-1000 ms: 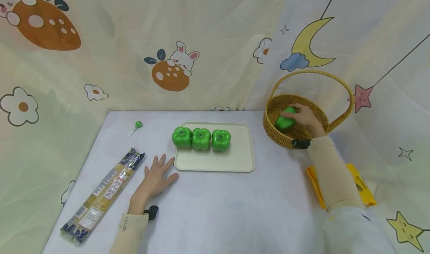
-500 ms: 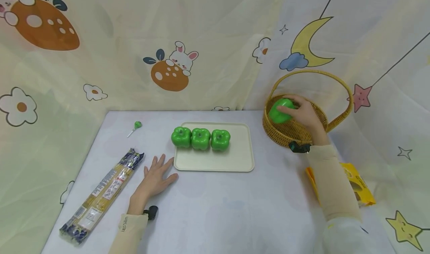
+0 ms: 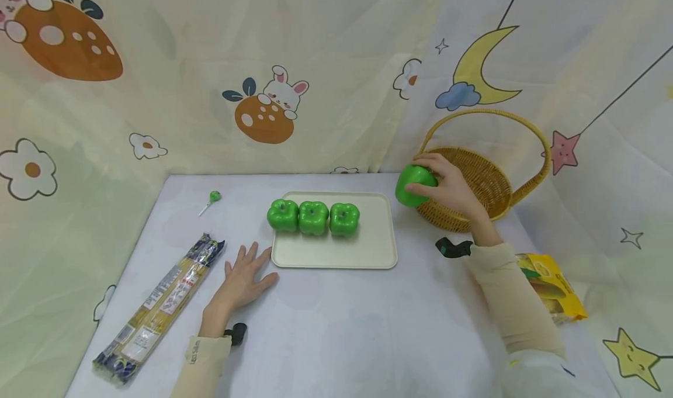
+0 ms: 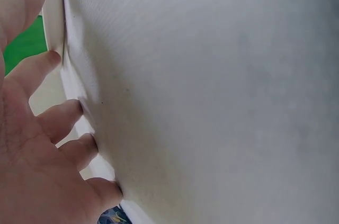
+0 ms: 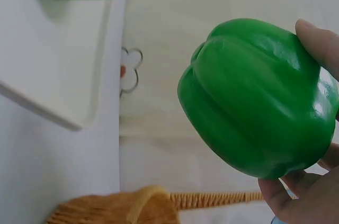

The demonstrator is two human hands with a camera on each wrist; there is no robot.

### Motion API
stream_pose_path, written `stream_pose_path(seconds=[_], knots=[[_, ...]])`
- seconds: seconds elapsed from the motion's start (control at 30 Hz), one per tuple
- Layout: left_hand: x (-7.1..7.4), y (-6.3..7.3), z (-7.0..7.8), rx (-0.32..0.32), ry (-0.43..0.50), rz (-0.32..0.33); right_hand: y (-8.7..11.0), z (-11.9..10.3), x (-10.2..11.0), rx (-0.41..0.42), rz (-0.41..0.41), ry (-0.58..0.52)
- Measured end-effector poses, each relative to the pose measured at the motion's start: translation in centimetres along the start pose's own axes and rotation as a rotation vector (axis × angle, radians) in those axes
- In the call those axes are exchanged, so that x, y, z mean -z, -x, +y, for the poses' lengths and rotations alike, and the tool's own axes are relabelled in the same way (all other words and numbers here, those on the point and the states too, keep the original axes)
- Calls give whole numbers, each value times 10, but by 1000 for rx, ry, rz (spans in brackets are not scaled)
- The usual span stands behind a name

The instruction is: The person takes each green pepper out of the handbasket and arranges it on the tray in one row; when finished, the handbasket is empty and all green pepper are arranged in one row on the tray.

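Note:
My right hand [image 3: 447, 184] grips a green bell pepper [image 3: 413, 186] [image 5: 254, 99] in the air, just left of the wicker basket [image 3: 489, 182] and right of the cream tray [image 3: 336, 249]. Three more green peppers [image 3: 313, 218] stand in a row along the back of the tray. My left hand [image 3: 244, 278] [image 4: 37, 144] lies flat on the white table [image 3: 342, 328] with fingers spread, its fingertips beside the tray's front left corner.
A long packet of spaghetti [image 3: 160, 307] lies at the left of the table. A green lollipop [image 3: 212, 198] lies near the back left. A yellow bag [image 3: 552, 287] sits at the right edge, under my right forearm. Printed curtains hang behind.
My right hand has lifted the green pepper out of the basket and carried it left, past the basket's rim toward the tray. The left hand has stayed put.

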State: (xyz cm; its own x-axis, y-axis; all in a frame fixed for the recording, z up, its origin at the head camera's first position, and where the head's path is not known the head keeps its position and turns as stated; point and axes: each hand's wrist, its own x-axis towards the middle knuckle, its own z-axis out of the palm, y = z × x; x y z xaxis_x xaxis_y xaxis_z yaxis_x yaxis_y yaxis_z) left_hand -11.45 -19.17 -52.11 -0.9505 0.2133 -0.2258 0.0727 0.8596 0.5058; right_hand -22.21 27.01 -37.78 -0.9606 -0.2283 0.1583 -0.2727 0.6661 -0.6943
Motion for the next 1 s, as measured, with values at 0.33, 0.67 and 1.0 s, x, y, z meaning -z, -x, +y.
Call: stream_pose_path(seconds=[0.33, 0.67, 1.0], knots=[[0, 0, 1, 4, 3, -7, 5, -5, -29, 109, -14, 93], [1, 1, 1, -2, -1, 0, 12, -2, -58, 104, -65, 64], [0, 1, 1, 7, 7, -3, 19, 5, -93, 141, -75, 78]])
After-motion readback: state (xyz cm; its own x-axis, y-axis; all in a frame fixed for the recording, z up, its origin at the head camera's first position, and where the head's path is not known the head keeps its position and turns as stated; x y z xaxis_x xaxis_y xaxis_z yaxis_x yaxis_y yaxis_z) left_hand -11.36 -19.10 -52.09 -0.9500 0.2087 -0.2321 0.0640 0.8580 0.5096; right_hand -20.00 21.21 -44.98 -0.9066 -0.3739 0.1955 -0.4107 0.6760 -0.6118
